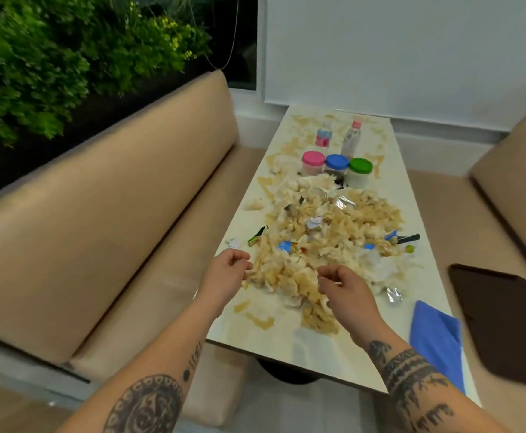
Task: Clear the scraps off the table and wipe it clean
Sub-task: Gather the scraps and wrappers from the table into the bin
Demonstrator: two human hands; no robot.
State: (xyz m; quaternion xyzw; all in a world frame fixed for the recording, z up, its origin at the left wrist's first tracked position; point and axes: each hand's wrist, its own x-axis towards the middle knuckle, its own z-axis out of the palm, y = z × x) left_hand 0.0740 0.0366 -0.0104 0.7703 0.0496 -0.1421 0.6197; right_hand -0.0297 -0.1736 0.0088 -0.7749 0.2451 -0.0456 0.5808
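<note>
A big heap of scraps [324, 232], beige peelings mixed with crumpled paper, foil and small wrappers, covers the middle of the long white table [290, 339]. Brownish smears [260, 320] stain the tabletop near and far. My left hand [229, 270] hovers at the heap's near left edge with fingers loosely curled, holding nothing that I can see. My right hand [339, 284] hovers over the heap's near edge, fingers curled, nothing visible in it. A folded blue cloth [436, 335] lies on the table's near right side.
Three jars with pink [313, 162], blue [336, 165] and green [360, 171] lids and two plastic bottles [350, 139] stand at the far end. A dark brown tray [505, 323] lies on the right bench. A tan bench [115, 229] runs along the left.
</note>
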